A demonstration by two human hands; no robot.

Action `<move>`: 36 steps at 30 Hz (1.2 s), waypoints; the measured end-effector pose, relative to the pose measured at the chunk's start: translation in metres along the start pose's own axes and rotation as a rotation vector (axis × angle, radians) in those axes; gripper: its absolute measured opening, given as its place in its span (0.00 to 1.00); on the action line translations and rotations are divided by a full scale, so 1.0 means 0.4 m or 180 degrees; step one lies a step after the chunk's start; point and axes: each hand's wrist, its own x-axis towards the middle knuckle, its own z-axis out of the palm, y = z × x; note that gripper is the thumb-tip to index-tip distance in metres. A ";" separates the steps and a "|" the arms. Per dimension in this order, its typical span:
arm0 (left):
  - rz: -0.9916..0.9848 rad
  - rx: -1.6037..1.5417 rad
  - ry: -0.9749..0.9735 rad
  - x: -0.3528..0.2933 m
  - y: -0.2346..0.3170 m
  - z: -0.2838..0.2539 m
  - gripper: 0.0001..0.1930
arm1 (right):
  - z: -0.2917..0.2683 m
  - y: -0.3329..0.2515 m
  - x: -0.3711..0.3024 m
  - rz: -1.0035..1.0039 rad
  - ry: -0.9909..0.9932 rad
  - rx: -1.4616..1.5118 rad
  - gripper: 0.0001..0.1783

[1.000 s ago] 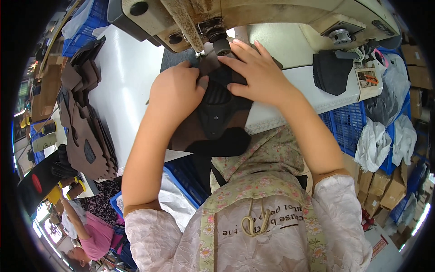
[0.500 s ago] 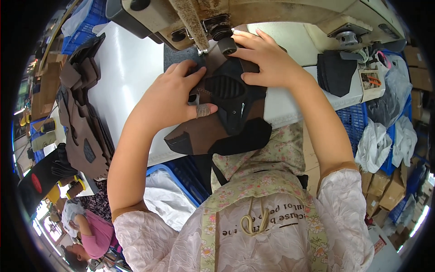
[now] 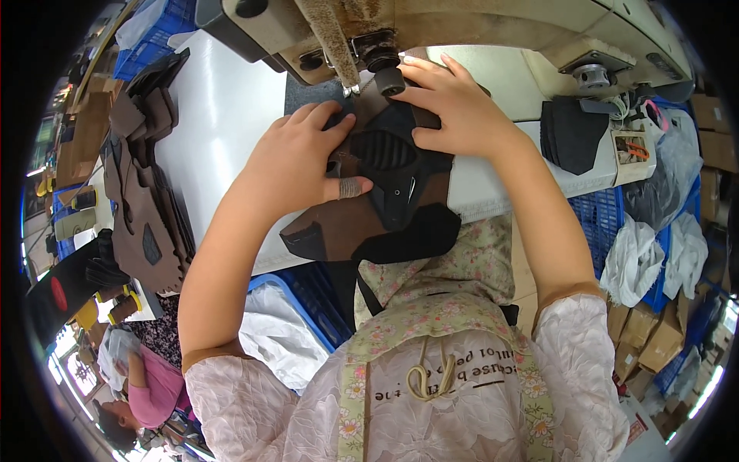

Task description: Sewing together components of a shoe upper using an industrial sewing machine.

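A sewn shoe-upper-like piece (image 3: 345, 229) of brown and black material lies on the white table under the sewing machine (image 3: 477, 27). Its near black edge hangs toward my lap. My left hand (image 3: 296, 162) rests on its left part, fingers spread, the thumb wrapped in a grey band. Just beyond those fingertips is the presser foot (image 3: 352, 90). On the far right part lies my right hand (image 3: 466, 112), fingers stretched out and partly behind the machine's black knob (image 3: 389, 80). A small shiny bit beside my left thumb is too hidden to name.
Stacked brown cut pieces (image 3: 138, 200) lie along the table's left side. Black cut pieces (image 3: 573, 135) sit at the right, beside a small tray (image 3: 633, 154). Blue crates (image 3: 596, 208) with white and clear plastic stand below. A person (image 3: 150, 393) works at lower left.
The whole view has shifted slightly, with the machine sitting a little lower in it. Both hands keep nearly the same places on the piece.
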 end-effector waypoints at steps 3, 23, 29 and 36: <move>-0.0037 -0.0055 0.0007 -0.003 -0.002 0.000 0.43 | 0.002 -0.037 0.008 0.0103 0.0015 -0.0403 0.29; -0.0022 0.0001 0.0443 -0.022 0.009 0.045 0.44 | 0.062 -0.125 -0.007 0.0820 0.0480 -0.1003 0.21; -0.0077 -0.0033 0.0502 -0.022 0.004 0.054 0.44 | 0.068 -0.120 -0.006 0.0811 0.0508 -0.0961 0.21; -0.0095 -0.0076 0.0592 -0.010 -0.006 0.062 0.45 | 0.075 -0.099 0.002 0.0742 0.0524 -0.1076 0.21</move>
